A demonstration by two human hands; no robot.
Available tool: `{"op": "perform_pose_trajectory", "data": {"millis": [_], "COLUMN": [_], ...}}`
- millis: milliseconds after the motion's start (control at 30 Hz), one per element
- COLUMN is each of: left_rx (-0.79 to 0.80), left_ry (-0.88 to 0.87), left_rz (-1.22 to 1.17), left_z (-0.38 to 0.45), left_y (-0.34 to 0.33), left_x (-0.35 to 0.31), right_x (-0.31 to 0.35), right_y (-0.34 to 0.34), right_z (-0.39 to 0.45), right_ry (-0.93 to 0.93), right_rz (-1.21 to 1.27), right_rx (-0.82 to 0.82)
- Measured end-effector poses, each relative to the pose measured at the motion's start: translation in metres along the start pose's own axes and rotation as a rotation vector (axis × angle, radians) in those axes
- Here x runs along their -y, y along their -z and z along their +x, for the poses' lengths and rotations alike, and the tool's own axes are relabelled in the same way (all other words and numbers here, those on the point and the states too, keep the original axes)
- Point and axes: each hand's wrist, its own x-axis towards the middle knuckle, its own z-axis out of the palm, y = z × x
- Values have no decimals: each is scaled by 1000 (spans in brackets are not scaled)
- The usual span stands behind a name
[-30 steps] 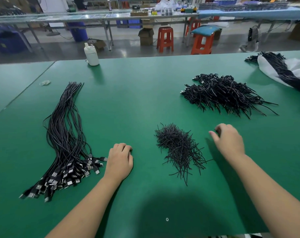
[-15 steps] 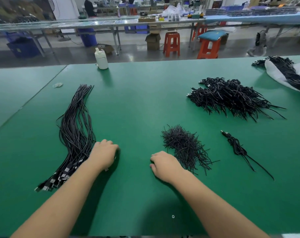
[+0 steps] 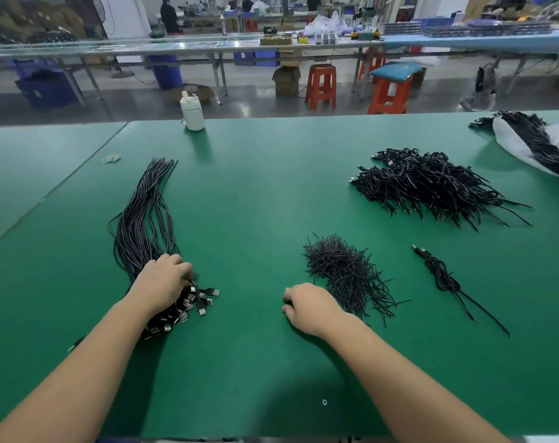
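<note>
The bundle [image 3: 143, 219] of long black cables lies on the left part of the green table [image 3: 255, 187]. Its bare ends point toward the far edge and its plugs [image 3: 201, 302] fan out toward the near edge. The left hand [image 3: 163, 279] lies on top of the bundle just behind the plugs. Its fingers are close together and curled down into the cables, gripping them. Whether they single out one cable cannot be told. The forearm covers the nearest plugs.

The right hand [image 3: 310, 306] rests knuckles-up on the surface near the middle, toward the near edge. Its fingers are curled under the palm and the thumb is tucked at the side. The fingertips are hidden, so it cannot be told whether they hold anything. Just beside this hand, on the far right side of it, is a loose pile of short dark ties [image 3: 345, 270].

Right of the ties, apart from them, a single coiled cable [image 3: 441, 276] lies with its plug toward the far edge and two thin tails toward the near edge. Farther back on the right is a heap [image 3: 431, 187] of coiled cables. At the far right corner, more cables lie on a white bag [image 3: 511, 142].

A white bottle [image 3: 192, 113] stands upright at the far edge, left of the middle. A few rubber bands [image 3: 111, 158] lie near the left edge, beyond the bundle's bare ends. Orange stools [image 3: 321, 86] stand on the floor past the table.
</note>
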Motion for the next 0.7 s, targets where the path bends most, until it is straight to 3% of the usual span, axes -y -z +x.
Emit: {"op": "perform_pose_trajectory", "data": {"millis": [100, 233, 367, 467, 567, 700], "left_rx": [-146, -203, -160, -60, -39, -126], "left_ry": [-57, -15, 64, 28, -90, -99], "left_rz": [-119, -332, -781, -1026, -1005, -901], "left_z": [1, 5, 8, 5, 0, -5], "left_y": [7, 25, 40, 47, 48, 46], "left_x": [-16, -50, -96, -130, -153, -163], "right_x": [0, 3, 13, 25, 31, 26], "right_y": [0, -2, 4, 15, 21, 19], "right_z": [0, 1, 3, 5, 4, 1], "right_ry": [-10, -54, -143, -149, -96, -135], "right_rz": [19, 115, 654, 1037, 1179, 1117], "right_rx": [4, -16, -201, -252, -290, -380]}}
